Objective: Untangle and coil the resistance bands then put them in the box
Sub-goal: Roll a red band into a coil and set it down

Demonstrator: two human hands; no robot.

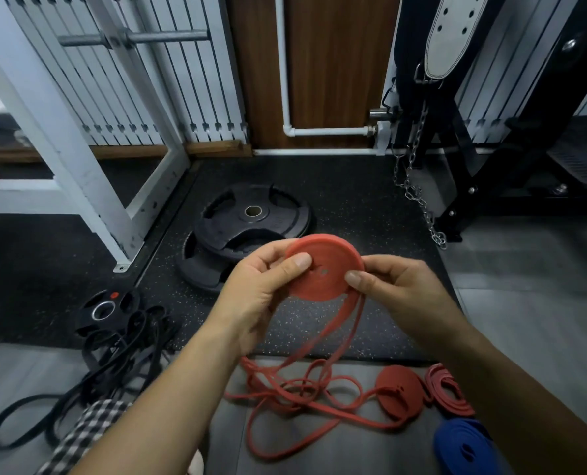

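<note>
underfoot speckled mat (353, 186), grey floor (531, 303), red bands (322, 281)

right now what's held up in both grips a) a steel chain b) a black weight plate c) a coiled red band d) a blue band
c: the left grip and right grip pinch the coiled red band by its opposite edges, above the floor.

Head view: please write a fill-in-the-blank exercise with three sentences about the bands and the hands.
The left hand and the right hand hold one red coil; a second red coil lies on the ____.
The blue band lies to the ____ of the black bands.
The stacked weight plates are ____ in colour.
Missing words: floor, right, black.
</note>
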